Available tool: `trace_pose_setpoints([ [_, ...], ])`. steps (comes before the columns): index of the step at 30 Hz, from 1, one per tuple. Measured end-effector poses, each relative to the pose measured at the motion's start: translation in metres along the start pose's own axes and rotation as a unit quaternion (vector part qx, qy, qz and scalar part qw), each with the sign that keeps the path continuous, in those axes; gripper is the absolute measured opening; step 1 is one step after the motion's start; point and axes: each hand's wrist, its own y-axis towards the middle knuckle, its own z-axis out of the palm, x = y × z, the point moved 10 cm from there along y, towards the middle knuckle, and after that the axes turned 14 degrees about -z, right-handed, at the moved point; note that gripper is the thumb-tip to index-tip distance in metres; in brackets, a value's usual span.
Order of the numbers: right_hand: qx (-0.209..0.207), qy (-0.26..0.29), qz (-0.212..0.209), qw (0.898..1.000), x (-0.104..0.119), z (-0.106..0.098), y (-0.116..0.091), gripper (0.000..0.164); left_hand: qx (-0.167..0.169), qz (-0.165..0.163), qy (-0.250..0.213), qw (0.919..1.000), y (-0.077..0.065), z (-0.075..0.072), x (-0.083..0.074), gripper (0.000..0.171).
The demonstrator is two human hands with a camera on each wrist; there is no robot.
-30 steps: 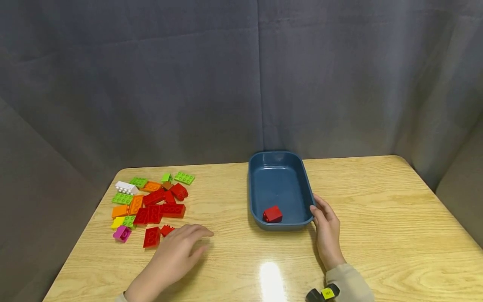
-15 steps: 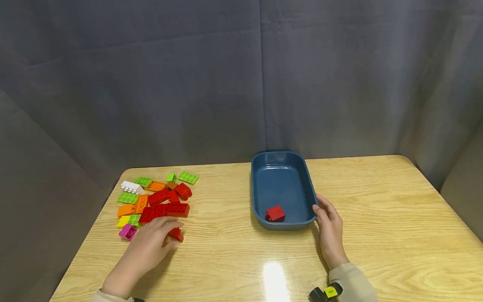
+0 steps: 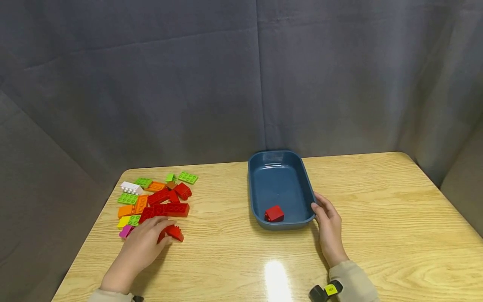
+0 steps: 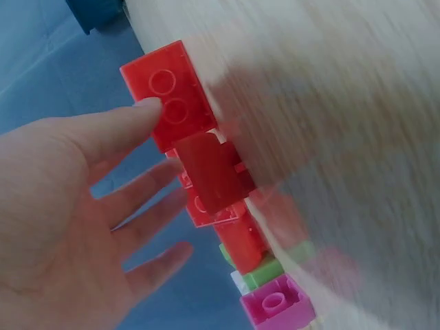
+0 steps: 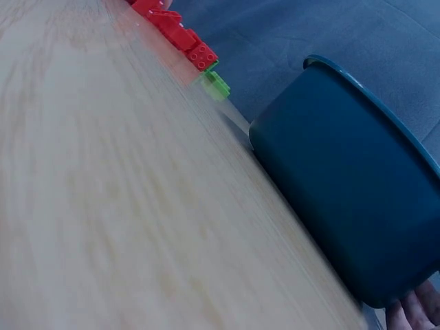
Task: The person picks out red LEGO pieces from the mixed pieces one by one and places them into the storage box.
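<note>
Your left hand [image 3: 140, 244] has reached a boxy red plastic brick [image 4: 172, 88], pickup apparently beginning, pinch unclear; your right hand [image 3: 330, 235] grips the oblong blue plastic tray [image 3: 277, 182].

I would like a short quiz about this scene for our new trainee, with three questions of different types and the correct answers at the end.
1. Multiple choice. What does the person's right hand hold?
A) a magenta brick
B) the edge of the blue tray
C) a yellow brick

2. True or false: the white brick lies on the table, outside the blue tray.

3. Count and describe: how many bricks lie inside the blue tray, and in what colour?

Key:
1. B
2. True
3. One red brick
</note>
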Motion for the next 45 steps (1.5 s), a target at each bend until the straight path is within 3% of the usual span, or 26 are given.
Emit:
trace_pose_setpoints([
  [13,0.01,-0.012,0.005,1.0,0.003,0.004,0.0,0.044,-0.019,-0.003,0.054,0.9984,0.003,0.007,0.0,0.037],
  [24,0.006,-0.01,0.003,1.0,0.002,0.003,0.001,0.042,-0.056,0.022,0.074,0.9954,0.003,0.007,-0.009,0.035],
  [38,0.015,-0.02,0.001,1.0,0.002,0.003,0.001,0.041,-0.066,0.018,0.081,0.9944,0.003,0.006,-0.014,0.034],
  [45,0.016,-0.022,0.001,1.0,0.002,0.004,0.001,0.04,-0.072,0.023,0.062,0.9952,0.004,0.002,-0.021,0.035],
])
